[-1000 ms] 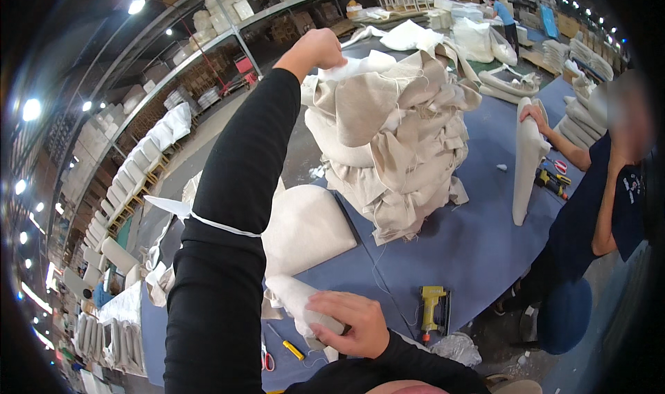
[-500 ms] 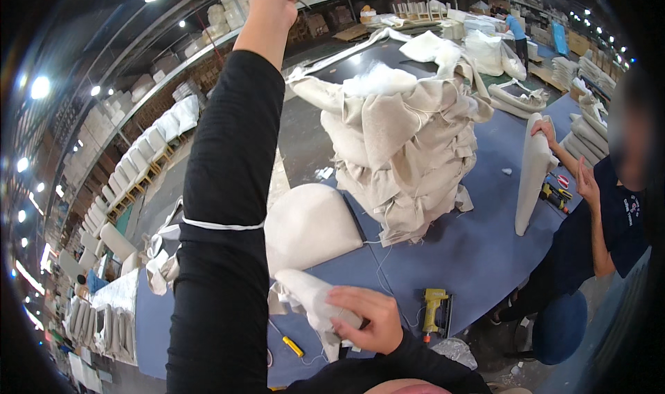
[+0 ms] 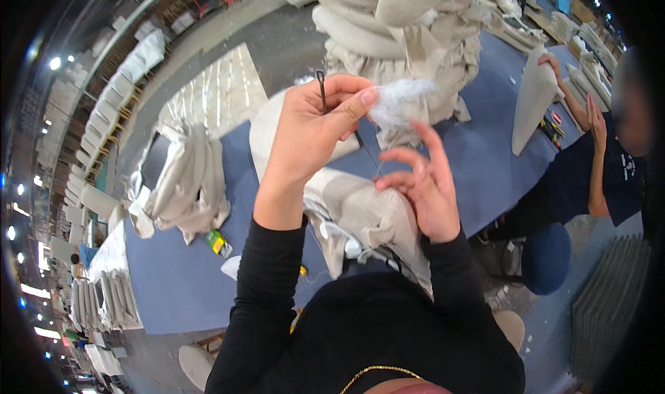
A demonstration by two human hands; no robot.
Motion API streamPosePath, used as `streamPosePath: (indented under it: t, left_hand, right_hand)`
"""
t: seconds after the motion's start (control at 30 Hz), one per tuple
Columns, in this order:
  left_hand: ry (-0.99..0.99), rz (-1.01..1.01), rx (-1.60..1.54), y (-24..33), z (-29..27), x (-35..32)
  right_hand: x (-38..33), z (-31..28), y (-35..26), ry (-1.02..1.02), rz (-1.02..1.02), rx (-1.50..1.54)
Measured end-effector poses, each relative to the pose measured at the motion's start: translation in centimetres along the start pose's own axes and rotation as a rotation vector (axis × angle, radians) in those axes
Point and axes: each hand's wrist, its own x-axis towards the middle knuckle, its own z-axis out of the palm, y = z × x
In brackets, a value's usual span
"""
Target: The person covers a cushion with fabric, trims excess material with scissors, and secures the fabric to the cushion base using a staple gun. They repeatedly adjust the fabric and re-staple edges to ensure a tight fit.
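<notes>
My left hand point(image 3: 312, 127) is closed, pinching a loose tuft of white stuffing fibre point(image 3: 407, 100) between thumb and fingers. A thin dark metal tool with a slotted tip point(image 3: 321, 89) sticks up from the same hand; its other end is hidden. Just below the tuft, my right hand point(image 3: 429, 186) is open with its fingers spread, and I see nothing in it. Under both hands, close to my body, lies a beige fabric-covered cushion piece point(image 3: 374, 203), with loose cloth and white material at its near side.
Beyond my hands rises a tall stack of beige padded covers point(image 3: 409, 41) on the blue table point(image 3: 180, 290). More covers point(image 3: 183, 179) pile up at left, near a yellow-green box point(image 3: 218, 244). At right, a co-worker holds a beige panel point(image 3: 535, 103) beside a round stool point(image 3: 546, 259).
My left hand has come down from its far reach and now holds white fibre. My right hand has let go of the cushion piece and opened. The view has tipped downward.
</notes>
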Motion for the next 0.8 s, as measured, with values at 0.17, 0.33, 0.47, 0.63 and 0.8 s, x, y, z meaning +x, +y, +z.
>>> streamPosePath:
  t: [0.17, 0.33, 0.47, 0.63, 0.8]
  left_hand:
    - [0.013, -0.105, -0.003, -4.9, -0.4, -4.0]
    - [0.069, -0.146, 0.034, -6.7, -1.7, -4.3]
    - [0.002, -0.100, 0.038, -7.1, -0.8, -4.0]
    - [-0.110, -0.071, 0.265, -7.1, -1.3, -3.2]
    - [-0.129, 0.238, -0.316, -10.2, -2.8, -3.4]
  right_hand:
    - [1.8, 1.6, 2.1, 0.061, -0.098, -0.102]
    - [3.1, 0.6, 5.5, 0.236, -0.109, -0.140]
    - [3.7, 1.2, 5.3, 0.319, -0.148, -0.236]
    - [3.8, 0.9, 5.0, 0.320, -0.090, -0.165]
    - [5.1, -6.3, 7.3, 0.494, -0.062, 0.295]
